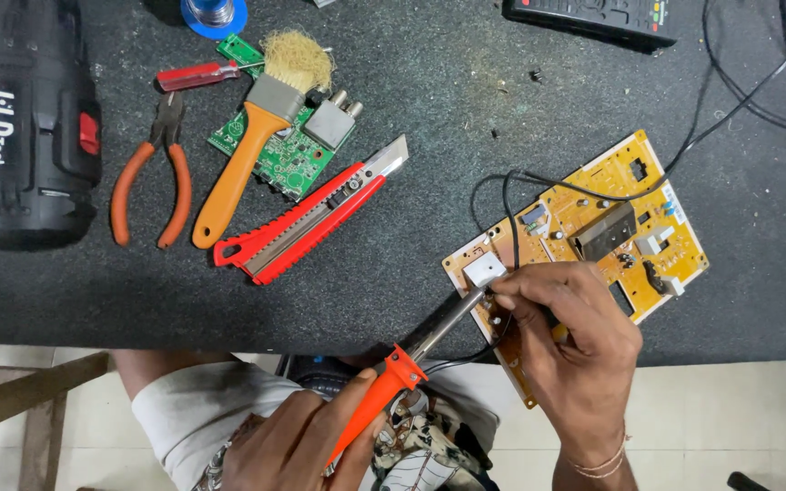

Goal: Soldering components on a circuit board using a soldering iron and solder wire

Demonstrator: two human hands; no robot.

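Note:
My left hand (288,447) grips the orange handle of a soldering iron (386,389) at the bottom of the view. Its dark metal barrel slants up and right to a yellow circuit board (593,195) that overhangs the table's near edge. The tip meets the board beside a white block component (484,269). My right hand (575,338) rests on the board's near corner, fingertips pinched together right at the iron's tip. What they pinch is too small to make out. Black wires (509,214) loop from the board under this hand.
On the dark table mat lie a red utility knife (311,223), an orange-handled brush (247,145) across a green circuit board (288,162), orange pliers (149,177), a red screwdriver (197,75) and a black cordless drill (25,136). A black remote (593,18) and cables (739,100) sit far right.

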